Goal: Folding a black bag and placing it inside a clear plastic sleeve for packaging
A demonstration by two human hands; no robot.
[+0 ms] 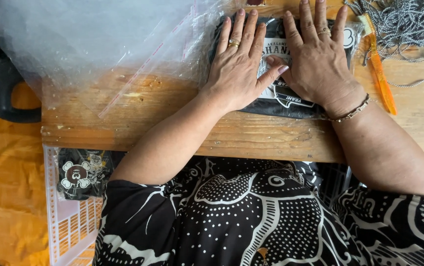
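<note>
Both hands — left hand (236,69), right hand (317,61) — flat on bagged black garment (290,101) near table edge (182,140).

I see rough, worn wood on the bench (172,123), glossy clear plastic over the folded black cloth garment (290,101), crinkled shiny plastic bags (89,39), and a smooth orange plastic comb (380,74).

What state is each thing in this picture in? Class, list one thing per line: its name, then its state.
Left hand: flat, fingers spread, pressing on the bagged garment.
Right hand: flat, pressing on the same garment.
Bagged garment: folded, black, inside clear plastic, lying on the wooden table.
Pile of clear bags: loose, crumpled.
Orange comb: lying flat, untouched.
Grey cords: tangled heap.
White basket: holds another bagged garment.
</note>
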